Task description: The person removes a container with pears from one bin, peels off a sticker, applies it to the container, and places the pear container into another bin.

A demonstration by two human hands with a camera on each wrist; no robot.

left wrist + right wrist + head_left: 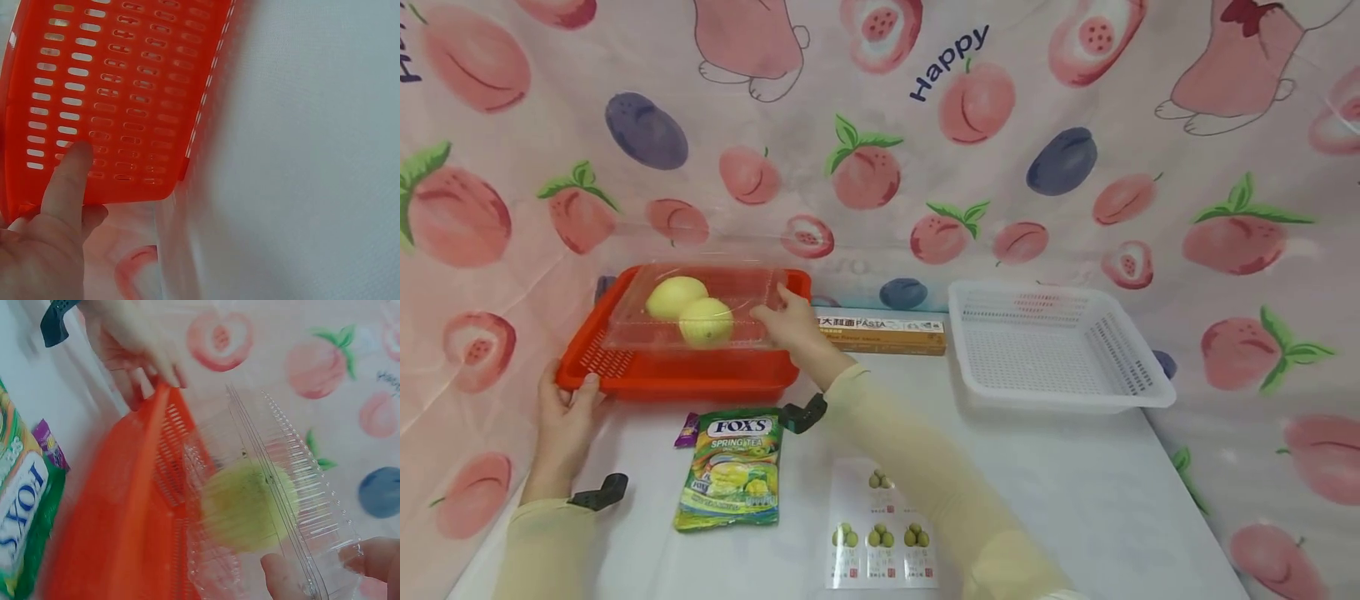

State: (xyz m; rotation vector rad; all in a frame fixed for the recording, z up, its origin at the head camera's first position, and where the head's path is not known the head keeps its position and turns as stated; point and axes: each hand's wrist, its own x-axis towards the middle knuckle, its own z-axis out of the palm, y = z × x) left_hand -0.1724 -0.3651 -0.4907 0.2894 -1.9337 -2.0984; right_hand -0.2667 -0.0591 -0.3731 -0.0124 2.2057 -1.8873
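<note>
My left hand grips the front left corner of a red plastic basket, thumb at the rim. In the left wrist view, a finger lies along the basket's slotted wall. With thumb and fingers, my right hand pinches the right edge of a clear plastic clamshell box. Two round yellow-green fruits show through the box. It overlaps the basket's opening in the head view. The right wrist view shows one fruit through the ridged clear plastic.
A green FOX'S candy bag and a small purple packet lie before the basket. A sticker sheet is partly under the right forearm. Behind stands a pasta box, with a white basket at right. Printed cloth hangs behind.
</note>
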